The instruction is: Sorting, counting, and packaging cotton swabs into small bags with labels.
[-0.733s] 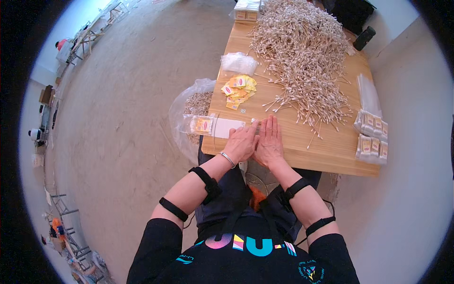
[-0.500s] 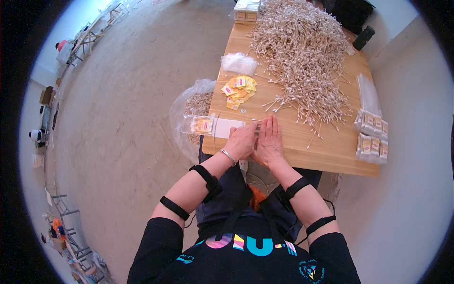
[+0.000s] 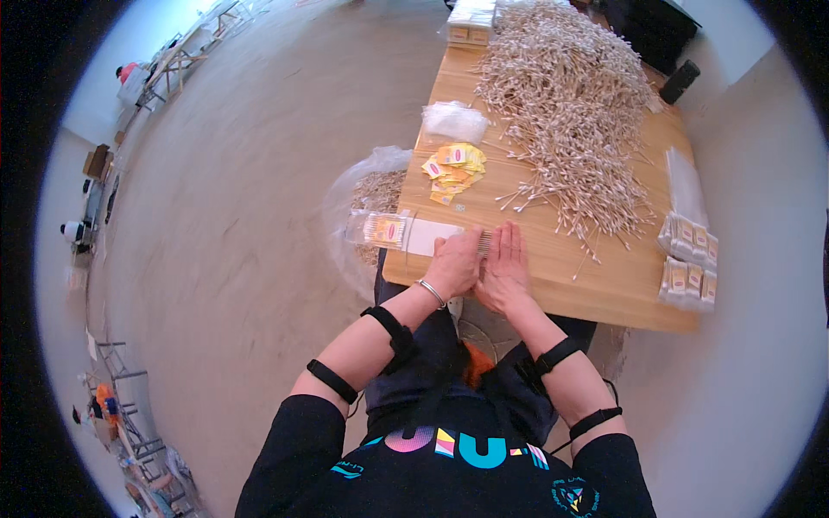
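Observation:
My left hand rests near the table's front edge with its fingers curled against a small row of cotton swabs. Flat and stretched out, my right hand presses its edge along the other side of that row. Most of the swabs are hidden between the two hands. Just left of my left hand lies a white card. A clear bag of swabs with an orange label sits beyond it, at the table's left edge.
A big heap of loose swabs covers the far table. Yellow label cards and clear plastic bags lie left. Packed bags line the right edge, near the wall. A plastic sack of swabs stands beside the table.
The whole view has shifted slightly, so the table and things appear a little farther right. Both hands keep nearly the same place around the swabs.

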A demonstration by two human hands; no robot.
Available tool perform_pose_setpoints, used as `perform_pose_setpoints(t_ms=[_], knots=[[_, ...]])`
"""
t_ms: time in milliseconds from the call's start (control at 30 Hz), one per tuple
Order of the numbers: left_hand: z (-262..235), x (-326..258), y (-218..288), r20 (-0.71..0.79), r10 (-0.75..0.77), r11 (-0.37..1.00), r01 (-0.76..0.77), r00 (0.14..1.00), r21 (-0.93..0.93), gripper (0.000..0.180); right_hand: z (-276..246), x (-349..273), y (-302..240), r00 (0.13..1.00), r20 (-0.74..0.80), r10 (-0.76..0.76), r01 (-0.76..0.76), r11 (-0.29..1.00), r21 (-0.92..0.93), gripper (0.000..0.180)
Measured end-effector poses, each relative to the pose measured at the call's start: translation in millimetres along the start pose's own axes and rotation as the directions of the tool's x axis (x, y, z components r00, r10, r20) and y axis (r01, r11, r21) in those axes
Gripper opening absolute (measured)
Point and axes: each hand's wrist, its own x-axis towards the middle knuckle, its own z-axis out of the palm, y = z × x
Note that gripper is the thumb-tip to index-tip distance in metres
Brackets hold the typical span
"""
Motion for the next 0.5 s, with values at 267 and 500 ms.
perform_pose_setpoints(t_ms=[267,500], knots=[[20.2,11.6,-24.6,-0.512,-0.111,0.766,-0.255,0.852,-0.590,0.038,11.5,10.3,-24.4,1.000,-0.012,0.025,-0.024,0.999,0.031,0.078],[0.1,15.3,-53.1,-0.319,-0.307,0.397,-0.184,0.897,-0.899,0.045,18.0,29.8,-57.2,0.998,-0.070,-0.004,0.010,0.995,0.098,0.079]])
